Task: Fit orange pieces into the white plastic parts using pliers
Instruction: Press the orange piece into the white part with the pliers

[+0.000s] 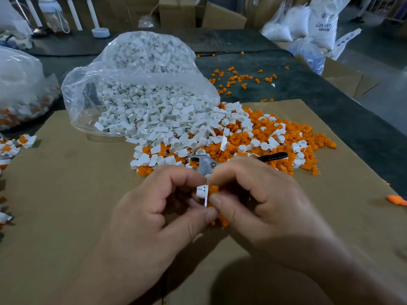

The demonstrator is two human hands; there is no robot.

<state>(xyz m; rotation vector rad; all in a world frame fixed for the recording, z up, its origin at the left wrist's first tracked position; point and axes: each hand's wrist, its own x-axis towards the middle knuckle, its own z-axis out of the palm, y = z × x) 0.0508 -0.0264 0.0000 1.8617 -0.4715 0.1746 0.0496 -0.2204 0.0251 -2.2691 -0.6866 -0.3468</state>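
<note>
Head view: the left hand (154,208) pinches a white part (202,191) with thumb and finger. The right hand (264,201) pinches an orange piece (214,188) that touches the part. Both are above the cardboard (66,205). The pliers (203,165) lie just behind the hands, by the pile (242,139) of white and orange bits. A bag (141,84) spills white parts.

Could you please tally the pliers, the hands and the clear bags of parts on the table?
Pliers: 1
Hands: 2, left hand and right hand
Clear bags of parts: 2, large bag and left bag
Total: 5
</note>
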